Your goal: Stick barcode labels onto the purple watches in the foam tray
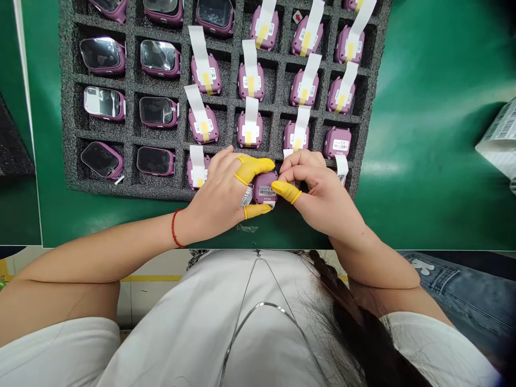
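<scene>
Table (423, 107) open right of foam tray (129, 186); white strips (250, 56) crowd inside.

Your L hand (220, 188) & R hand (324, 196) hide pts of the purple watch (263, 180); label (266, 191) print's too sm. to read. Foam tray (133, 188) cut off @ top, printed paper (502, 131) @ R edge.

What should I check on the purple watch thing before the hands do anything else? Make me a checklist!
1. Left hand holds the purple device between finger and thumb: ok.
2. Printed label on the device faces up: ok.
3. Yellow finger covers on both hands: ok.
4. Right hand gripping the device too: cannot tell; its thumb is at the device's edge.
5. Green table tidy below the hands: not ok; a clear, crinkled scrap lies there.
</scene>
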The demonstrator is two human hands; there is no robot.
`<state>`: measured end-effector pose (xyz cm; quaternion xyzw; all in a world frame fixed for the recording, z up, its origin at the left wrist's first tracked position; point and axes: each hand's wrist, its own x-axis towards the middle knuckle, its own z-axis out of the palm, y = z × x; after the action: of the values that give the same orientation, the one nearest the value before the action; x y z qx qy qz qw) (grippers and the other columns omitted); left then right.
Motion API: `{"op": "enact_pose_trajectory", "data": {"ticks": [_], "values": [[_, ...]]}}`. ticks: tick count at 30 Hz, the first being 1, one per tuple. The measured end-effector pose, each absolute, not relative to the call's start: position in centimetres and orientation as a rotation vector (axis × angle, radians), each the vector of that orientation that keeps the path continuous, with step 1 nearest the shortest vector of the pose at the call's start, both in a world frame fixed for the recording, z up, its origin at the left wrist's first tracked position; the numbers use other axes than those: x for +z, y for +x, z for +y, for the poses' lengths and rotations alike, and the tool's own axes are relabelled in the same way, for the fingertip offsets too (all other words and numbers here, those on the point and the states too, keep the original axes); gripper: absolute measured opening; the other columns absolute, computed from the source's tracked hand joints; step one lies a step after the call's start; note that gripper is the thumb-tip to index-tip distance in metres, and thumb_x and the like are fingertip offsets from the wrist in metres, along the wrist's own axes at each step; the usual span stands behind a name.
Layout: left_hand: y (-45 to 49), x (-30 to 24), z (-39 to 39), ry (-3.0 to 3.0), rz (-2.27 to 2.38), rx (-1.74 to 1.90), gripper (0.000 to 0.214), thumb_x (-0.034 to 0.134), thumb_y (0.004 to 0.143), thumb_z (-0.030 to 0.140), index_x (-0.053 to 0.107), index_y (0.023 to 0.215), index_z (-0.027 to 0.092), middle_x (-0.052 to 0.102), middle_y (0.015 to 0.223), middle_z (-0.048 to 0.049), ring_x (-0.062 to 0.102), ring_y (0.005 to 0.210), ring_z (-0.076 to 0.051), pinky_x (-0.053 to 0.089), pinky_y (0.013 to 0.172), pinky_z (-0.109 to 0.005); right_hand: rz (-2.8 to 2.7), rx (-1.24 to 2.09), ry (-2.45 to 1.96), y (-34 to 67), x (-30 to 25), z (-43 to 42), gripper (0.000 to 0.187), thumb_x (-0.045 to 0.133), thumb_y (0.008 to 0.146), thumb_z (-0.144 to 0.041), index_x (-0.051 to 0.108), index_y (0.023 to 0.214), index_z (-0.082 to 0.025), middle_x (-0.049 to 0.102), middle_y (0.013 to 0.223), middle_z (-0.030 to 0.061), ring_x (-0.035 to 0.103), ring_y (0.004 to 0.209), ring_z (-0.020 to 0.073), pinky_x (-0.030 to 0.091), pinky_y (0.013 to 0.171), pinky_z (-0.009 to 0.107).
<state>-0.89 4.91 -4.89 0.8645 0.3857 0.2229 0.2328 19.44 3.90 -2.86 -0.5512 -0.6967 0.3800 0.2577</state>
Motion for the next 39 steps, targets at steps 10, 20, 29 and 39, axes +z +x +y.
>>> {"op": "enact_pose_trajectory", "data": {"ticks": [10, 20, 29, 39], "values": [[-1.3, -4.2, 5.3, 2.344, 1.012, 0.514, 0.058, 0.07, 0.083, 0.037, 0.044, 0.132, 0.021, 0.057, 0.124, -0.0079, 0.05, 0.122, -0.027, 0.026, 0.117, -0.054, -2.032, 0.712, -1.458, 20.0, -2.1, 3.6, 0.012, 0.063, 0.086, -0.023, 0.065, 0.074, -0.023, 0.065, 0.092, 0.005, 0.054, 0.092, 0.0226, 0.041, 0.083, 0.043], [-1.2, -3.7, 5.5, 2.383, 1.043, 0.448, 0.061, 0.071, 0.082, 0.042, 0.047, 0.133, 0.019, 0.048, 0.134, -0.0156, 0.036, 0.134, -0.033, 0.029, 0.114, -0.057, -2.05, 0.713, -1.615, 19.0, -3.9, 4.1, 0.029, 0.066, 0.083, -0.051, 0.061, 0.089, -0.024, 0.062, 0.096, 0.0064, 0.049, 0.097, 0.0259, 0.037, 0.087, 0.044], [-0.4, -3.3, 4.9, 2.314, 1.108, 0.415, 0.044, 0.07, 0.082, 0.031, 0.053, 0.122, 0.022, 0.057, 0.127, -0.0085, 0.045, 0.128, -0.027, 0.025, 0.116, -0.057, -1.842, 0.9, -1.551, 19.6, -3.1, 4.8, 0.019, 0.06, 0.088, -0.023, 0.061, 0.068, -0.021, 0.062, 0.085, 0.0026, 0.051, 0.093, 0.0216, 0.038, 0.087, 0.042], [5.7, -0.1, 17.1, 1.991, 1.131, 0.72, 0.018, 0.053, 0.092, 0.022, 0.059, 0.108, 0.016, 0.069, 0.106, -0.0065, 0.065, 0.094, -0.017, 0.049, 0.086, -0.03, -1.371, 0.687, -1.438, 22.7, -1.6, 6.0, 0.022, 0.059, 0.088, -0.032, 0.065, 0.069, -0.023, 0.063, 0.087, 0.0025, 0.056, 0.094, 0.0201, 0.042, 0.091, 0.042]]}}
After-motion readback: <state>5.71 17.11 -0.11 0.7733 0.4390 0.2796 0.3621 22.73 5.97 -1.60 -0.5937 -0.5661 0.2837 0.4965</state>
